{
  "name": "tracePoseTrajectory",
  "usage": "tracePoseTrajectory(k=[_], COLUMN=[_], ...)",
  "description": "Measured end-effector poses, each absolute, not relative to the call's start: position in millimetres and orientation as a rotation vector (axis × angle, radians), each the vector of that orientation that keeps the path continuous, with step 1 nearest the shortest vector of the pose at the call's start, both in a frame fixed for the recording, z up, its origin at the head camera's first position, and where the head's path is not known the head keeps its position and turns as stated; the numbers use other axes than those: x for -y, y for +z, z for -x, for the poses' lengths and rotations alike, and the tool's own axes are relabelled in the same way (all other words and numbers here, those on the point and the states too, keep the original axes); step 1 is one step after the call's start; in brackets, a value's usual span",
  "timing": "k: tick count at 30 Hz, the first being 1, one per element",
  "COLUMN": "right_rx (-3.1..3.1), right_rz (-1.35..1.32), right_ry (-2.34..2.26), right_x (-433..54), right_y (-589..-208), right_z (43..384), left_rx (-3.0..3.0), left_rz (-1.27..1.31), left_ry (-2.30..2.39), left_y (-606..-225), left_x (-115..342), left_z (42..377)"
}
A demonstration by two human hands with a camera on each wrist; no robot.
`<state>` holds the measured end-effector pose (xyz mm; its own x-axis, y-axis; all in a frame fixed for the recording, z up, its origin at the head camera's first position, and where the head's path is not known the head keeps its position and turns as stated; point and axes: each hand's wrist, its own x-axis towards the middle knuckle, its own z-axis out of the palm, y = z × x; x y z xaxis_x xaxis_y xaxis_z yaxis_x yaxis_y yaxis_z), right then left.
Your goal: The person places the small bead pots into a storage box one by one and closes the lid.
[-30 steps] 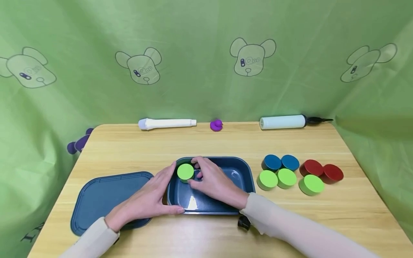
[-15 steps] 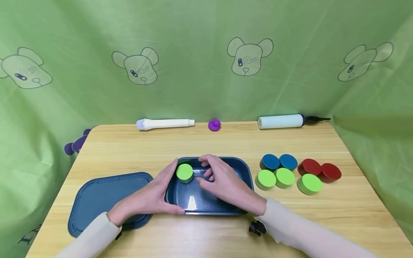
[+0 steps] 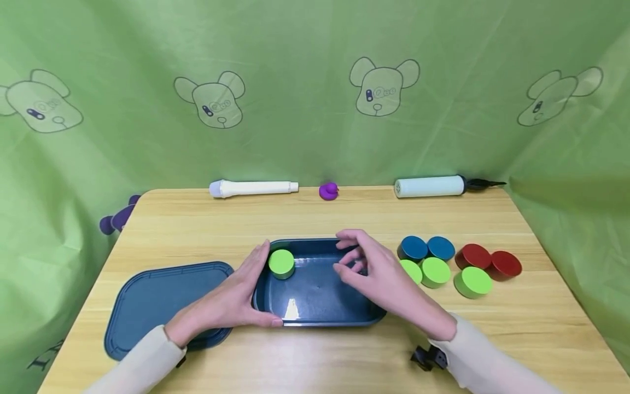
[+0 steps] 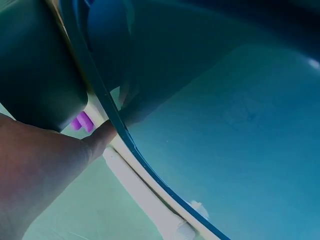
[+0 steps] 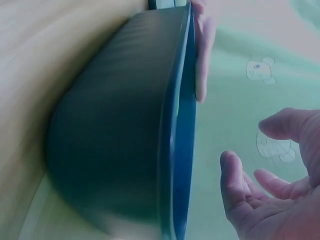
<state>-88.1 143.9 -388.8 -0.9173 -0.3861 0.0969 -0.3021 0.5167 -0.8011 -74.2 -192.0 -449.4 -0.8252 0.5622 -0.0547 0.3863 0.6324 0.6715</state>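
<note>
A dark blue rectangular box point(image 3: 315, 293) stands on the table, with one lime-green round block point(image 3: 282, 264) in its far left corner. My left hand point(image 3: 238, 298) rests against the box's left end, fingers straight towards the far corner and thumb at the near one. Over the box's right end hovers my right hand point(image 3: 381, 273), holding nothing. Its fingers curve loosely apart in the right wrist view, where the hand point(image 5: 280, 185) is beside the box point(image 5: 115, 120). A matching blue lid point(image 3: 157, 306) lies flat left of the box, partly under my left wrist.
On the right lie two blue blocks point(image 3: 412, 248), several lime-green ones point(image 3: 435, 272) counting one partly hidden by my hand, and two red blocks point(image 3: 473, 255). Along the back edge are a white toy microphone point(image 3: 256, 189), a purple duck point(image 3: 328, 191) and a hand pump point(image 3: 430, 186).
My right hand has let go of the green block in the corner and moved right across the box. The left hand has stayed at the left end.
</note>
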Motion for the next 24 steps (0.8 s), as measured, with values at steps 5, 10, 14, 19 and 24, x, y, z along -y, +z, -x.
tracePoseTrajectory(k=[5, 10, 14, 19, 24], right_rx=[-2.701, -2.743, -2.797, -2.866, -2.877], right_rz=[0.57, 0.547, 0.552, 0.596, 0.494], right_ry=[-1.385, -1.39, -1.41, -1.477, -1.526], right_x=[-159.5, -177.2, -193.4, -212.1, -227.4], right_y=[-389.4, -389.0, -386.9, -384.8, -385.2], right_z=[84.1, 75.8, 71.3, 69.6, 68.5], left_rx=[-2.595, -2.596, -2.613, -2.624, -2.624], left_rz=[-0.748, -0.73, -0.725, -0.72, -0.708], left_ry=[0.98, 0.978, 0.963, 0.926, 0.877], left_y=[-449.5, -449.6, -447.6, -443.2, -442.3], left_x=[192.6, 192.7, 191.9, 191.0, 191.1], left_z=[74.4, 74.5, 73.9, 73.4, 74.1])
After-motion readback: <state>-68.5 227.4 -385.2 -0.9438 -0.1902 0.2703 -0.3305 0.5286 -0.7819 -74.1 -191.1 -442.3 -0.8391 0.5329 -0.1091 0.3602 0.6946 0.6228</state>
